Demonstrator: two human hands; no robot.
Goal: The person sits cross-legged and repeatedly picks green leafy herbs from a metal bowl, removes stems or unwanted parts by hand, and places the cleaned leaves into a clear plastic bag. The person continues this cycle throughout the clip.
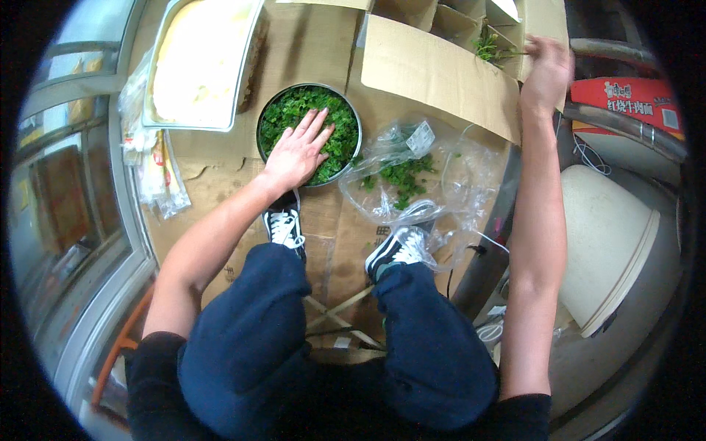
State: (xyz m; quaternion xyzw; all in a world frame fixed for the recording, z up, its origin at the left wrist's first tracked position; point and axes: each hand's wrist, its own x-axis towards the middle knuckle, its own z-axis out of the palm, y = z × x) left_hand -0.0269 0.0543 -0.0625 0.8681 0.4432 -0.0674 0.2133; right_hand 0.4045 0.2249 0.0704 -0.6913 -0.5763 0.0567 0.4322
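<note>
My left hand [298, 146] lies palm down on green leafy herbs [339, 124], its fingers spread. The herbs fill a round metal bowl [359, 144] set on the cardboard floor covering. At the upper right, my right hand [546, 69] is blurred beside a cardboard box with dividers [436, 66]. A green sprig [487, 48] hangs over one compartment, its stem running into the right fingers. Right of the bowl lies a clear plastic bag [469, 171] bearing a label, with loose herb leaves [408, 176] in or under it; which, I cannot tell.
A clear tub [193, 66] with pale contents stands upper left, beside plastic packets [160, 176]. Glazed frames [99, 82] border the left. On the right are a red carton [629, 105] bearing writing, metal tubes [629, 129] and a cream bin [601, 237]. Both shoes flank the middle.
</note>
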